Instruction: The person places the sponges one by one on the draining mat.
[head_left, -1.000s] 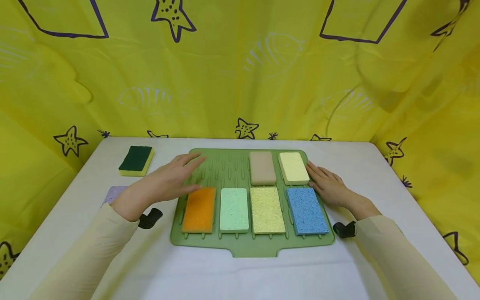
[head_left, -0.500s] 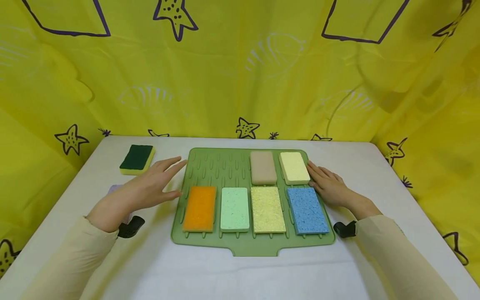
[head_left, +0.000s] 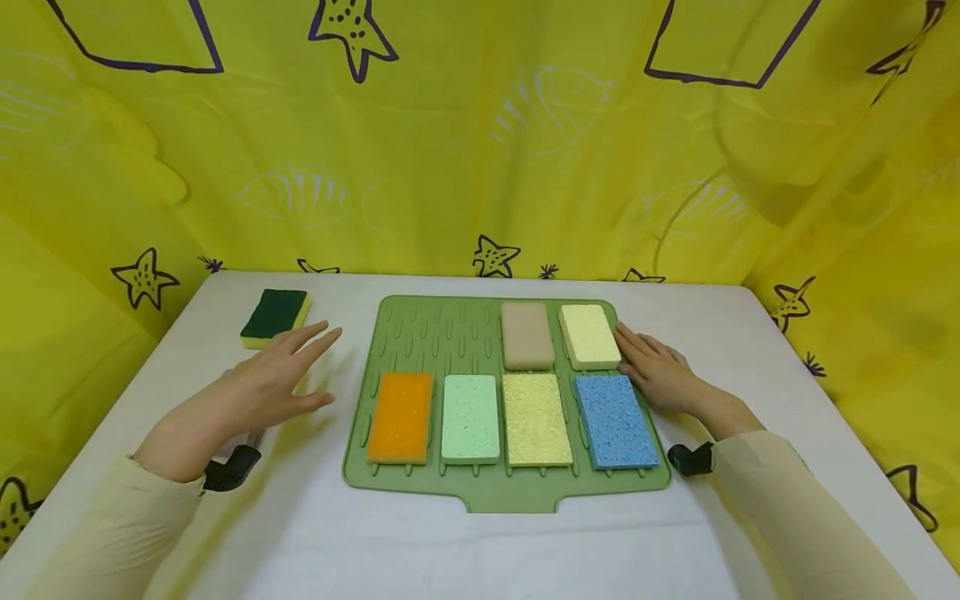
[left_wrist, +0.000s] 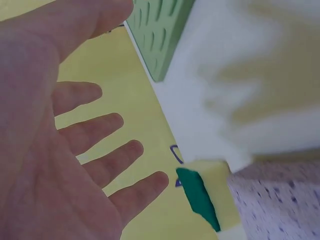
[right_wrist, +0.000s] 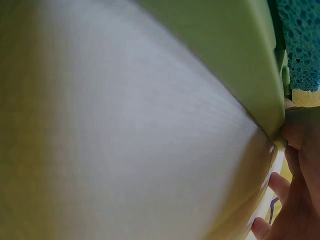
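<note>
My left hand (head_left: 262, 383) hovers with spread fingers left of the green ridged mat (head_left: 510, 496), holding nothing. Beneath it lies a lavender speckled sponge (left_wrist: 280, 202), mostly hidden by the hand in the head view. A yellow sponge with a dark green scouring face (head_left: 276, 315) lies just beyond its fingers. With fairly straight fingers, my right hand (head_left: 660, 371) rests at the mat's right edge. Closest to it are a pale yellow sponge (head_left: 590, 337) and a blue sponge (head_left: 615, 421), both on the mat.
Along the mat's front row lie an orange sponge (head_left: 401, 418), a mint sponge (head_left: 470, 419) and a yellow speckled sponge (head_left: 536, 420). A beige sponge (head_left: 527, 336) sits behind them. Yellow patterned curtain (head_left: 450, 192) encloses the white table (head_left: 420, 550).
My left hand has moved left, away from above the mat's left side to over the lavender sponge. My right hand and the sponges have stayed in place.
</note>
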